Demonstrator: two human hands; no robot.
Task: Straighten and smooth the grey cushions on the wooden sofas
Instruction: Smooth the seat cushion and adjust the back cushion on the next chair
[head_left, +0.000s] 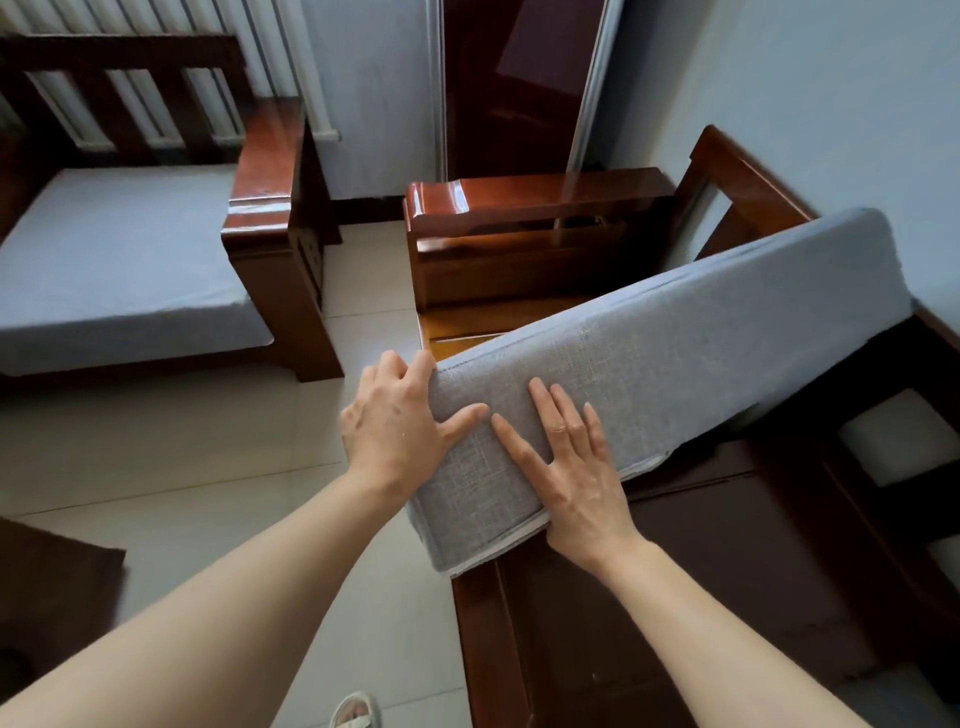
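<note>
The right hand (571, 467) lies flat, fingers straight, on the tilted grey cushion (649, 364); the left hand (400, 421) curls round its near corner. Raised off the sofa seat (727, 571), it could slip floorward; the far end's support is probably the backrest.

Pale walls (810, 78), beige tiled floor (208, 441) — white radiator (291, 57)
</note>
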